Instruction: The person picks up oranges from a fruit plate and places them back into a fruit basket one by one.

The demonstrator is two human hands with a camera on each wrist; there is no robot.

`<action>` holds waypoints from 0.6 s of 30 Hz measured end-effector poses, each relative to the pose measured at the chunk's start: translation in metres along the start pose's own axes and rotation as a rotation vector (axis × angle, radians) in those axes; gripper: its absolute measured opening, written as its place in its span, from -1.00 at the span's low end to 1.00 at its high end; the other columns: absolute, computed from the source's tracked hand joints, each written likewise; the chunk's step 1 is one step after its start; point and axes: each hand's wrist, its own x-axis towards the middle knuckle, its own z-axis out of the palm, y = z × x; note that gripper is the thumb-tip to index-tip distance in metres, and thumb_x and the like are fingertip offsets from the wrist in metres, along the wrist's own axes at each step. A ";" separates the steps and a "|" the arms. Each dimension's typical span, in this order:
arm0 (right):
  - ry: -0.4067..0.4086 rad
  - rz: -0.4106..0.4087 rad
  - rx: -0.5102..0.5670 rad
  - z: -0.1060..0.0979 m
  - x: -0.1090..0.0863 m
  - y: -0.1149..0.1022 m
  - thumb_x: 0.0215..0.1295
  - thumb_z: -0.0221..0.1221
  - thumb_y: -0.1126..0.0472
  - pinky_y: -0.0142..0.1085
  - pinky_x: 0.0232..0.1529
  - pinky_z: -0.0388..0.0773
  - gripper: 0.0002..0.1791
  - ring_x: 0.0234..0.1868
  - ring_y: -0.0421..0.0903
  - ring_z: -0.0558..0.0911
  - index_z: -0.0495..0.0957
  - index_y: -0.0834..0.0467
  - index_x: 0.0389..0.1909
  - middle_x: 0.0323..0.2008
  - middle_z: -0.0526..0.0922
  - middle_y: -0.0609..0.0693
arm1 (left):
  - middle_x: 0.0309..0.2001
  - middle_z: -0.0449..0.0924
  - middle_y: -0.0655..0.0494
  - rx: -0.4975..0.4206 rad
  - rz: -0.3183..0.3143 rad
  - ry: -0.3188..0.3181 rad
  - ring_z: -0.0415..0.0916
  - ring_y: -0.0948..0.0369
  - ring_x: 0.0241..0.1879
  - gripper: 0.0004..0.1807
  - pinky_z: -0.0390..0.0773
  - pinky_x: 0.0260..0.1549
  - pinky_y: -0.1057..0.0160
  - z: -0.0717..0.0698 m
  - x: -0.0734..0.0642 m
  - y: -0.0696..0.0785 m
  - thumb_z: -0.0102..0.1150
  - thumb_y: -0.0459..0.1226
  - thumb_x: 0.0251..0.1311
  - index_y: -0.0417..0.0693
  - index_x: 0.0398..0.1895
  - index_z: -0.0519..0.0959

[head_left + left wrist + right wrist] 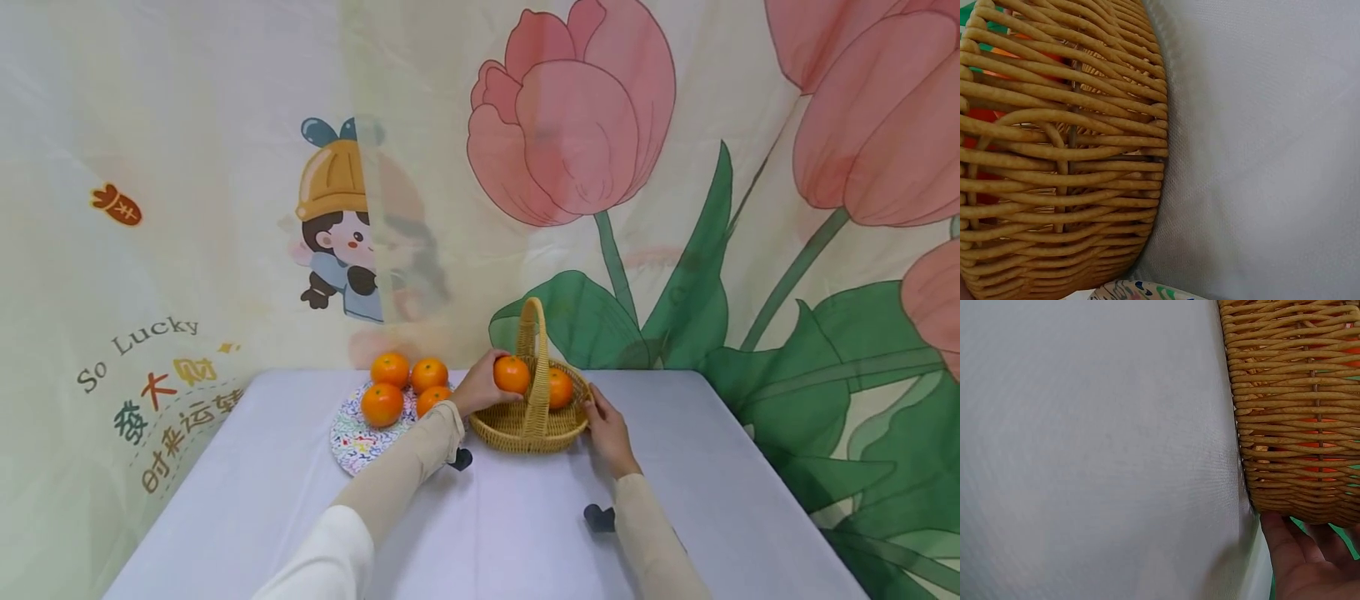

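Observation:
My left hand (478,388) grips an orange (512,375) over the left part of a wicker basket (506,435), just left of its tall arched handle. Inside the basket, to the right of the handle, lies another orange (559,388). At the basket's right end, my right hand (612,435) holds the rim. The right wrist view shows its fingers (1282,540) against the woven end of the basket. Orange patches show through the weave in both wrist views. In the left wrist view the left hand is almost wholly out of sight.
Left of the basket sits a round plate (349,442) with coloured squiggles, bearing several oranges (382,405); my left forearm crosses partly over it. A white cloth (525,533) covers the table. Behind stands a printed curtain (427,100) with tulips.

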 end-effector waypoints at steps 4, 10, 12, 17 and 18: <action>0.006 -0.014 0.016 0.001 0.000 0.001 0.59 -0.17 0.09 -0.06 0.29 0.32 -0.43 0.45 0.09 0.15 0.00 -0.04 0.54 0.51 0.04 0.08 | 0.24 0.36 -0.02 0.045 0.016 -0.001 0.43 0.02 0.14 -0.01 0.47 0.12 0.00 0.002 0.004 -0.002 0.57 -0.03 -0.14 -0.09 0.35 0.24; 0.001 -0.018 0.010 0.001 0.000 0.000 0.58 -0.17 0.12 -0.05 0.29 0.31 -0.43 0.45 0.10 0.14 0.01 0.05 0.53 0.50 0.05 0.11 | 0.23 0.33 -0.04 0.087 0.012 -0.019 0.41 0.02 0.16 -0.02 0.45 0.15 0.03 0.005 0.008 -0.005 0.59 -0.09 -0.14 -0.13 0.35 0.25; 0.005 -0.008 0.010 0.002 0.000 0.000 0.58 -0.16 0.12 -0.06 0.28 0.32 -0.43 0.45 0.09 0.16 0.02 0.04 0.53 0.50 0.05 0.10 | 0.23 0.33 -0.04 0.092 0.004 -0.028 0.40 0.03 0.16 -0.02 0.45 0.15 0.05 0.007 0.009 -0.005 0.60 -0.11 -0.16 -0.12 0.34 0.25; 0.007 0.001 0.015 0.001 -0.001 0.000 0.58 -0.17 0.10 -0.07 0.28 0.32 -0.44 0.45 0.09 0.16 0.01 -0.04 0.54 0.50 0.05 0.08 | 0.20 0.35 -0.02 0.112 0.019 -0.044 0.42 0.06 0.12 -0.01 0.46 0.13 0.09 0.010 0.014 -0.004 0.63 -0.15 -0.22 -0.11 0.30 0.24; 0.006 0.002 0.016 0.001 0.000 0.000 0.58 -0.17 0.09 -0.07 0.29 0.32 -0.44 0.45 0.08 0.15 0.01 -0.05 0.54 0.51 0.05 0.07 | 0.19 0.36 -0.02 0.117 0.022 -0.047 0.43 0.06 0.11 -0.01 0.46 0.13 0.10 0.011 0.016 -0.005 0.63 -0.16 -0.23 -0.11 0.29 0.24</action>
